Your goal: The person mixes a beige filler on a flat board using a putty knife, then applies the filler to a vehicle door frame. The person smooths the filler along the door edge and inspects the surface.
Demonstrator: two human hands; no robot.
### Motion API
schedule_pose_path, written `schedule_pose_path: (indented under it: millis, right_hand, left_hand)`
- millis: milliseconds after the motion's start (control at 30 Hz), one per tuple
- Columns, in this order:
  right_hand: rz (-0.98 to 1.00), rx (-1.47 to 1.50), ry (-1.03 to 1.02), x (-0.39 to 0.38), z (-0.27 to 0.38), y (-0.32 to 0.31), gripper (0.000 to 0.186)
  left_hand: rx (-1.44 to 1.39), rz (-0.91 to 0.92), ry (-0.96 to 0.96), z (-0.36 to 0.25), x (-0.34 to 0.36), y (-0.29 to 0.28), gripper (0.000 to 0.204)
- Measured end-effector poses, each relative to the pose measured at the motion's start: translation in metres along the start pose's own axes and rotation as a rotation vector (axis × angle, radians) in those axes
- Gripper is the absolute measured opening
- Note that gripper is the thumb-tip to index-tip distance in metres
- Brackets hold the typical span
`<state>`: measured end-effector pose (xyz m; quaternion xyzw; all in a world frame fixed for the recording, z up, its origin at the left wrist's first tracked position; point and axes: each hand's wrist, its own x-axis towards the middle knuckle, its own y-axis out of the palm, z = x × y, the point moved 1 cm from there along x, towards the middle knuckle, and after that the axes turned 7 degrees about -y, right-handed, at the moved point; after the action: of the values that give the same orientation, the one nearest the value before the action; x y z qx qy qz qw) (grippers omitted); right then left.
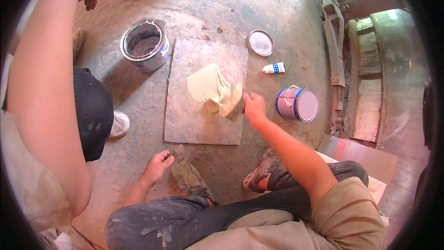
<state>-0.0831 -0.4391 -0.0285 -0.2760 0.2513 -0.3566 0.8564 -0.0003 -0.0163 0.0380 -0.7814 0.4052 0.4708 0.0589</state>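
Cream paste (205,82) lies just left of the right hand (254,107) I'm watching, fingers closed around a paste-smeared scraper (235,104). Left hand (156,168) sits off the near edge of the grey board (203,132), fingertips by a dirty second scraper (188,175); can't tell if pinching. Right hand's nearer; paste's long axis slants from far left toward it. Outward: open tin (156,59) far left, tube (274,68) and lidded can (306,105) right.

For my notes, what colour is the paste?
The paste is pale cream-yellow, shown in the head view.
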Motion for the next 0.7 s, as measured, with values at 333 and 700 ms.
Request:
schedule_pose_path:
  millis: [333, 700]
  right_hand:
    - [-0.25, -0.164, 0.284, -0.028, 0.031, 0.088, 0.038]
    - [0.026, -0.382, -0.585, 0.019, 0.135, 0.025, 0.024]
  left_hand:
    - [-0.03, 0.005, 0.0, -0.012, -0.006, 0.005, 0.032]
    - [-0.027, -0.035, 0.007, 0.002, -0.01, 0.003, 0.035]
